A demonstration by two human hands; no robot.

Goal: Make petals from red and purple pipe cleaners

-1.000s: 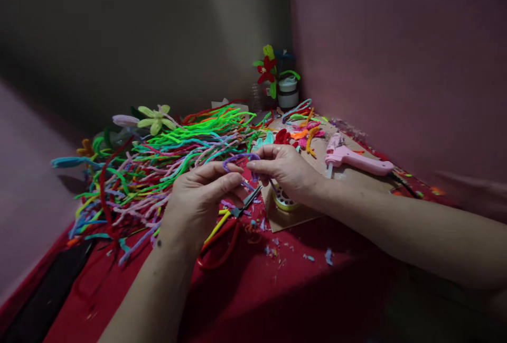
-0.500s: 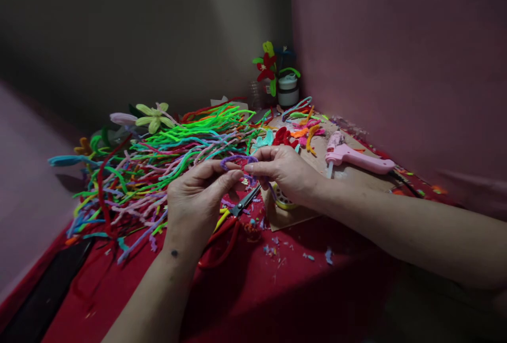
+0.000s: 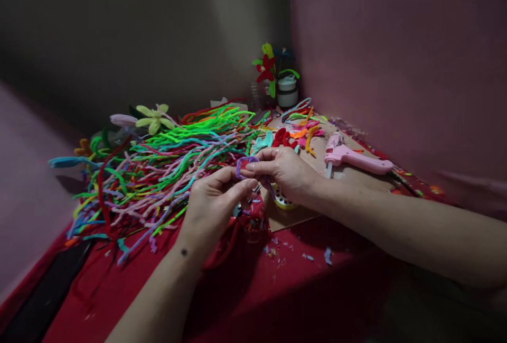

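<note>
A purple pipe cleaner (image 3: 239, 165) is bent into a small loop between my two hands. My right hand (image 3: 291, 174) pinches the loop's right side between thumb and fingers, and a purple length hangs below that grip. At the loop's lower left, my left hand (image 3: 212, 205) closes its thumb and fingers on the pipe cleaner. Its fingertips partly overlap the right hand's. Beneath the left hand lies a pair of scissors (image 3: 226, 255) with red handles, mostly covered. Below the right hand sits a round, yellow-rimmed piece with holes (image 3: 283, 201).
Many coloured pipe cleaners (image 3: 174, 158) spread across the left of the red cloth (image 3: 285, 285). A pink glue gun (image 3: 356, 159) rests on cardboard (image 3: 301, 219) at right. Red pipe-cleaner flowers (image 3: 266, 68) stand at the back beside a white container (image 3: 287, 92). Walls enclose the corner.
My left hand has moved right, closer to my right hand, and now covers more of the scissors. The purple loop has become narrower. My right hand has stayed nearly in place.
</note>
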